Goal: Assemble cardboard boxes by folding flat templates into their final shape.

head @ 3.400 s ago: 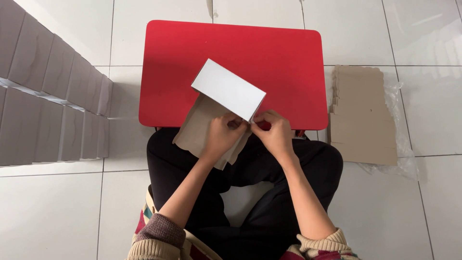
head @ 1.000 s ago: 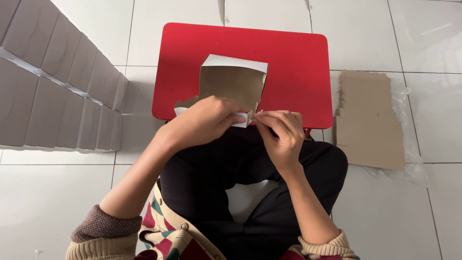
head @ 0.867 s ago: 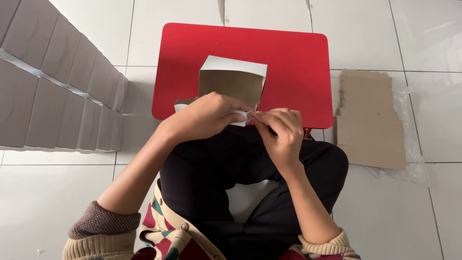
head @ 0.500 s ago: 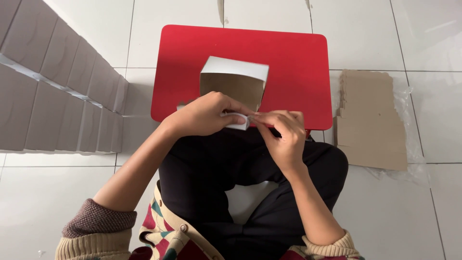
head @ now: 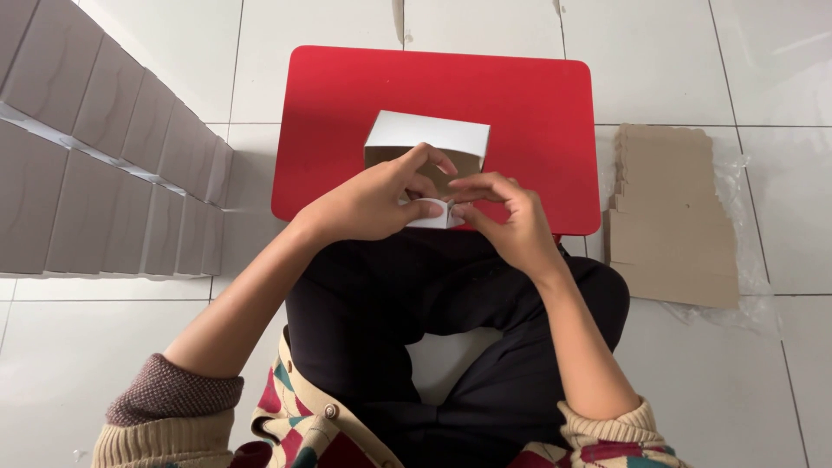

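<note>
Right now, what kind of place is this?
Probably a home or small workshop floor set up for folding boxes by hand: a low red table on white floor tiles, rows of finished boxes, and a stack of flat cardboard.

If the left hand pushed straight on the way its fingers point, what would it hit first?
Probably the curled white flap it already pinches, then the right hand fingertips just beyond it; depth is unclear.

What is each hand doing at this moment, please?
Left hand: fingers closed on the near flap of the white cardboard box.
Right hand: fingers pinching the same flap from the other side.
</note>
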